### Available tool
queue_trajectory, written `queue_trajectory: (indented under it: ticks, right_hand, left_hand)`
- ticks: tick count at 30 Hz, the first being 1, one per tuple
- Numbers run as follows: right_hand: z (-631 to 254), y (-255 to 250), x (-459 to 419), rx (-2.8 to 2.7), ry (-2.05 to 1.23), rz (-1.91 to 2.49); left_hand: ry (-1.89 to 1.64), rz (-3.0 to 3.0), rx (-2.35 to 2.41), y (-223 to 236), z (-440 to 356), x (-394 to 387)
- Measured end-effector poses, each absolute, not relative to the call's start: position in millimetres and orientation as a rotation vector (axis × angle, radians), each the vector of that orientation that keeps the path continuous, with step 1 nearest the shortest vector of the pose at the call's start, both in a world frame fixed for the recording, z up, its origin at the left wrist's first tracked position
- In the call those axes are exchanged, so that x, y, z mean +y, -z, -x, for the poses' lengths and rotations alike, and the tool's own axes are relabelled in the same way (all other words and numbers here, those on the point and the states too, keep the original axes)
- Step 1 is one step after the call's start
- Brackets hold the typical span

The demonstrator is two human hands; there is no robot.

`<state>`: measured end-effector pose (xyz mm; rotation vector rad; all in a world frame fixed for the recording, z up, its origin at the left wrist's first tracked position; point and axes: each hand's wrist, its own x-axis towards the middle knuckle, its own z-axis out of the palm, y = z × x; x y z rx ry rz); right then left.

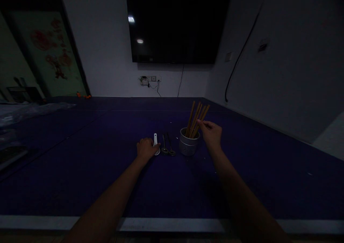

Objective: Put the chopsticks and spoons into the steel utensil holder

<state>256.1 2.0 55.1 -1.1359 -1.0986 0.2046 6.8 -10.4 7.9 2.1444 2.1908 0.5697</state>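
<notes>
On the dark purple tabletop lies a white soup spoon (155, 139), its handle pointing away from me. My left hand (146, 148) rests over it from the left, with the thumb across the spoon and the fingers curled. Just right of it are two metal spoons (165, 151), (172, 152) side by side, bowls toward me. A grey, round utensil holder (188, 146) stands upright with several wooden chopsticks (198, 114) leaning to the right in it. My right hand (212, 132) is closed in a pinch on the chopsticks above the holder's rim.
The purple table (161, 189) has a pale front edge. Clear plastic wrapping (34, 110) and a dark flat object (12, 155) lie at the left. Small orange objects (83, 95) sit at the back left. A television (178, 26) hangs on the far wall above some sockets.
</notes>
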Motion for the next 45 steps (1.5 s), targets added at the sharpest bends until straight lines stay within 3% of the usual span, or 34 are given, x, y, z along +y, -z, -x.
queue_trajectory:
  ticks: [17, 29, 39, 45]
  right_hand:
    - [-259.5, -46.8, 9.1, -1.120, -0.256, 1.158]
    - [-238.5, -66.1, -26.4, -1.108, 0.201, 1.241]
    - [-179.2, -48.8, -51.8, -1.897, 0.488, 0.863]
    - [-170.5, -37.9, -49.5, -1.936, 0.452, 0.865]
  left_hand:
    - [-0.569, -2.123, 2.195, -9.1, -8.4, -10.8]
    - [-0.564, -2.139, 2.200, -7.9, -9.1, -10.6]
    - [-0.551, -2.145, 2.181, -7.9, -10.5, -10.2]
    - [-0.990, -2.245, 2.167, -24.2, -8.2, -18.6]
